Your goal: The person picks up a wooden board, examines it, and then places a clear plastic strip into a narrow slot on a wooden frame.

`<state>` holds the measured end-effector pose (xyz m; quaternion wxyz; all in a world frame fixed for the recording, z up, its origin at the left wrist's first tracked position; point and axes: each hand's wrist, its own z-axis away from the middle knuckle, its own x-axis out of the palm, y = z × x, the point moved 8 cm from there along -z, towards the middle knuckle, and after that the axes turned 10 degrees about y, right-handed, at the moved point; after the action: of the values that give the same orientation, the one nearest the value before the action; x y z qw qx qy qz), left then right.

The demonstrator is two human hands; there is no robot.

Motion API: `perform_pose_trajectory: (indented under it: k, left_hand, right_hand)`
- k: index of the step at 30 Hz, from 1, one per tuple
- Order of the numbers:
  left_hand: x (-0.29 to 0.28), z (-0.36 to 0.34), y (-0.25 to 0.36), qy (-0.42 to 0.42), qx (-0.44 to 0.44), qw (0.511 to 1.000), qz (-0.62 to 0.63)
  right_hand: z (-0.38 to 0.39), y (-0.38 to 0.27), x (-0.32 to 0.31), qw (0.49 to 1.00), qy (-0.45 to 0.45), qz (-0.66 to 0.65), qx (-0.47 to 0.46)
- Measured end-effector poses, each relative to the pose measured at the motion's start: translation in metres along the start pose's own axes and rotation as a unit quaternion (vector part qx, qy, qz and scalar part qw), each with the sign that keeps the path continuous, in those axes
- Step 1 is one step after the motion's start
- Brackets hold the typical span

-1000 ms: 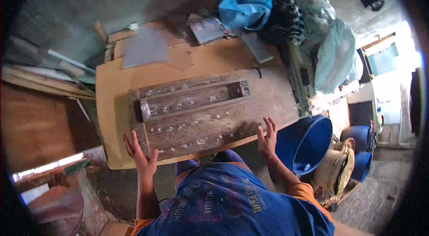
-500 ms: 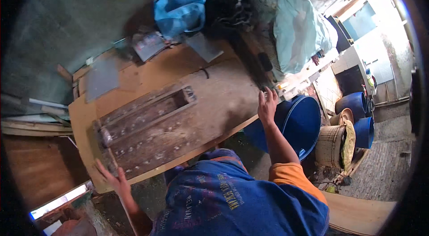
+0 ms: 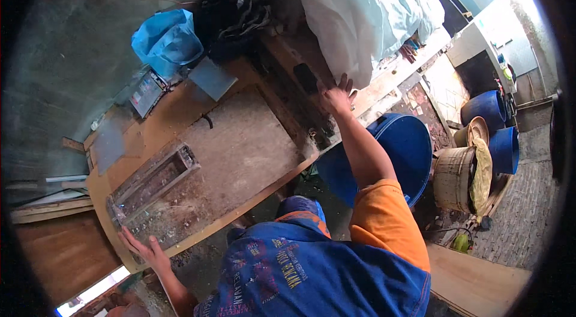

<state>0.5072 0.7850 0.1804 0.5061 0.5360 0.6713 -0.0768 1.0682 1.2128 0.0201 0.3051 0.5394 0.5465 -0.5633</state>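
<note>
My left hand (image 3: 146, 250) lies at the near left corner of a worn wooden table (image 3: 252, 137), its fingers stretched out along the edge. My right hand (image 3: 337, 99) reaches over the table's far right side with fingers apart. It is at the lower tip of a large whitish plastic sheet (image 3: 342, 17); whether it touches the sheet I cannot tell. Just left of these fingers lies a dark, flat, oblong thing (image 3: 306, 78). A long, narrow wooden trough-like frame (image 3: 157, 182) rests on the table's left part, near my left hand.
Along the back are a light-blue plastic bag (image 3: 167, 44), a black bundle (image 3: 234, 14) and a clear flat sheet (image 3: 213, 79). A big blue barrel (image 3: 408, 155) stands under my right arm. Further right are a cream bucket (image 3: 454, 180) and smaller blue barrels (image 3: 483, 110).
My right hand has moved forward from the table's right edge to the tip of the plastic sheet. My left hand stays by the near left corner. The view has shifted.
</note>
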Motion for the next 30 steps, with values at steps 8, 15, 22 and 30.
perform_pose_trajectory:
  k: [8, 15, 22, 30]
  left_hand:
    - [0.003, 0.009, 0.022, -0.005, 0.006, 1.000, -0.028]
    - [0.000, 0.017, 0.019, -0.001, 0.004, 1.000, -0.025]
    - [0.005, 0.020, 0.025, 0.014, -0.009, 1.000, -0.022]
    - [0.013, 0.019, 0.042, 0.007, 0.023, 0.999, -0.033]
  right_hand:
    - [-0.019, 0.021, -0.004, 0.998, 0.011, 0.050, -0.048]
    - [-0.060, 0.051, -0.101, 0.984, 0.152, -0.004, -0.094]
    - [-0.120, 0.075, -0.176, 0.972, 0.209, 0.008, -0.105]
    - [-0.117, 0.084, -0.155, 0.980, 0.172, -0.022, -0.103]
